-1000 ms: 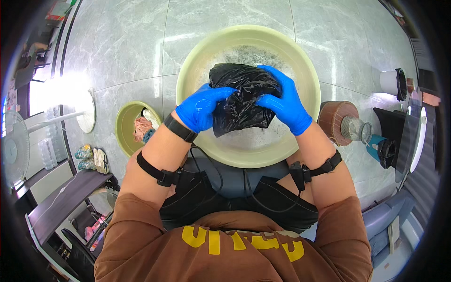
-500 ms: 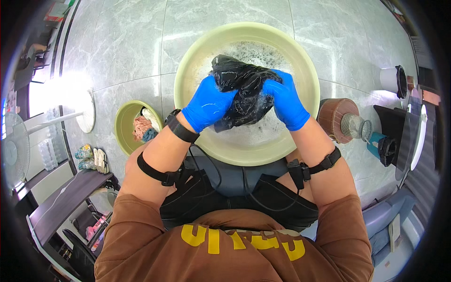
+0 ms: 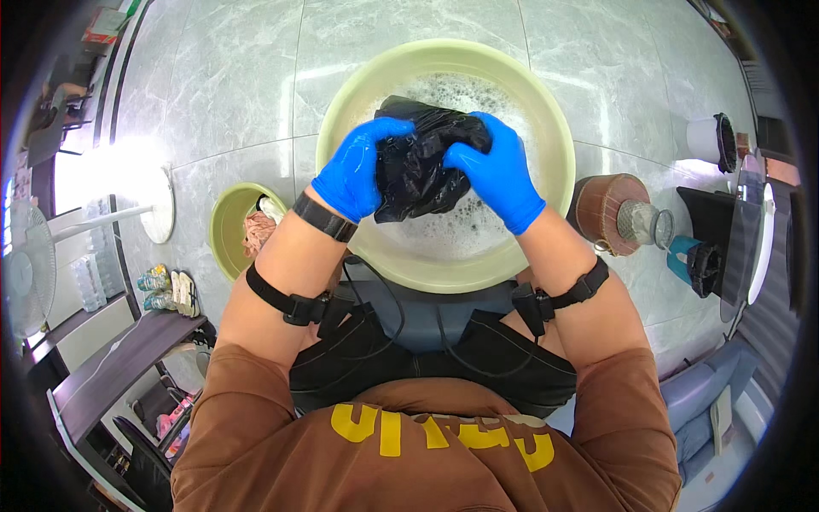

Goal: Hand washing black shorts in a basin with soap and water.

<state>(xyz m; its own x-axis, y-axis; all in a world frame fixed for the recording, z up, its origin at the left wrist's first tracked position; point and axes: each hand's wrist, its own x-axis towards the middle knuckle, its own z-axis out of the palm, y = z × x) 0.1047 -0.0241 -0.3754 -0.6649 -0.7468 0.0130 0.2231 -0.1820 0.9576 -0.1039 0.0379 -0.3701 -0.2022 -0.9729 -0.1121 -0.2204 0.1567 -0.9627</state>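
A wet, bunched black cloth, its exact kind hard to tell, is held above soapy water in a large pale-green basin. My left hand, in a blue rubber glove, grips its left side, with the thumb on top. On the right side, my right hand, gloved alike, is closed on the cloth, its thumb pressing the upper face. Fingers of both hands are partly hidden under the folds. White foam and bubbles show below and behind the cloth.
Left of the basin stands a small green tub with pink and white cloths. A standing fan and a dark bench are farther left. On the right are a round brown stool with a glass vessel and bins.
Both hands have shifted a little left with the black cloth, which is now bunched more compactly. My left hand has moved up along its side.
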